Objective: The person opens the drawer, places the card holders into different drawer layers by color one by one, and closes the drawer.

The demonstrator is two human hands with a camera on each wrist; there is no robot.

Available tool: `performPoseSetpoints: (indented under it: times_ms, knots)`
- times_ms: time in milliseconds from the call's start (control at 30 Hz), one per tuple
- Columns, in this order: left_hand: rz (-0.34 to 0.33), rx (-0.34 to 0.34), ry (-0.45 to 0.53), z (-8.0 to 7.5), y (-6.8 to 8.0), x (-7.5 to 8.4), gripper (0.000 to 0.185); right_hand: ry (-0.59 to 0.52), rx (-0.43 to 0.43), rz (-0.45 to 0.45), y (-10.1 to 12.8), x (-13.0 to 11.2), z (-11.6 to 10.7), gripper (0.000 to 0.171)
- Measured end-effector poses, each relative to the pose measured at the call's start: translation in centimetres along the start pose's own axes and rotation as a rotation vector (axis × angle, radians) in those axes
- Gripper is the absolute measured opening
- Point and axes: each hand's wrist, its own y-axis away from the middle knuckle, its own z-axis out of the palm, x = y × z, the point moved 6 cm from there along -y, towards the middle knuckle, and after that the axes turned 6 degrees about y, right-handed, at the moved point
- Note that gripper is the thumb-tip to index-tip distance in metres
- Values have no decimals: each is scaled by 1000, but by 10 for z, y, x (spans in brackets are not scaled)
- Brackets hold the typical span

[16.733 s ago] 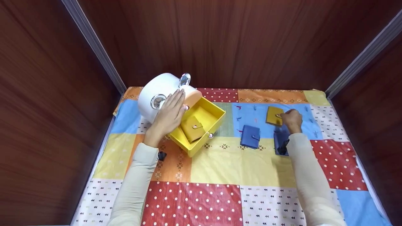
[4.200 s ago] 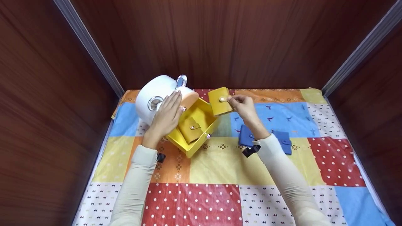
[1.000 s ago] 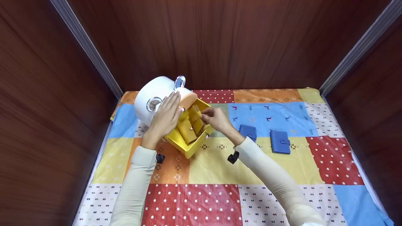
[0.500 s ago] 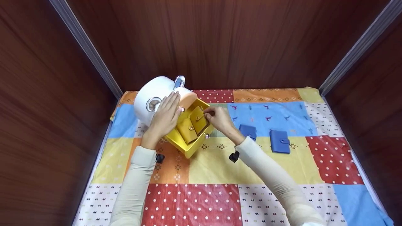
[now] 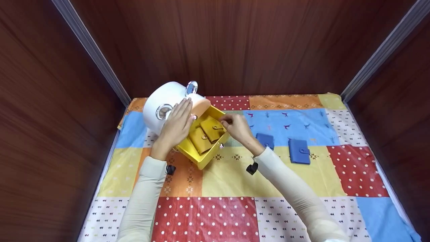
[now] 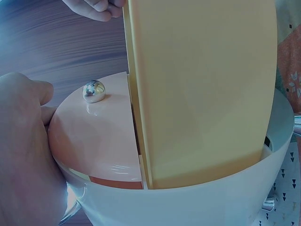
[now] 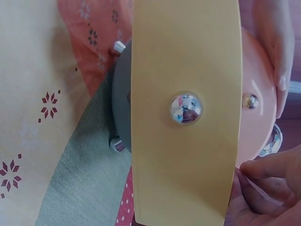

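A white rounded drawer box (image 5: 160, 98) with a peach front (image 6: 94, 136) and silver ear-like loops stands at the back left. Its yellow drawer (image 5: 191, 154) is pulled out and holds two mustard-yellow snap wallets. One yellow wallet (image 5: 212, 130) partly overlaps the lower wallet (image 5: 199, 142). My left hand (image 5: 177, 123) rests on the box top, fingers straight. At the drawer's far right rim is my right hand (image 5: 238, 128), fingers bent, thumb and fingertips right by the upper wallet's strap. I cannot tell whether they still pinch it. In the right wrist view, the drawer front (image 7: 186, 160) hides the wallets.
Two blue snap wallets lie to the right: one blue wallet (image 5: 264, 139) beside my right wrist, another blue wallet (image 5: 299, 152) farther right. A patchwork cloth (image 5: 235, 178) covers the table. Dark wood-grain panels (image 5: 248, 47) enclose the back and sides.
The upper yellow wallet went from the table at right, across in my right hand, into the drawer. Over the last second it has tipped down flatter onto the other wallet. My left hand stays put.
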Motion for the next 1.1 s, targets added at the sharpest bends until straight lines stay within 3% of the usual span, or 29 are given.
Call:
performPoseSetpoints:
  times_ms: [533, 1100]
  knots:
    - [-5, -12, -10, 2, -3, 2, 60, -110, 9, 20, 14, 9, -18, 19]
    - [-20, -6, 17, 0, -1, 0, 59, -122, -21, 69, 32, 35, -24, 24]
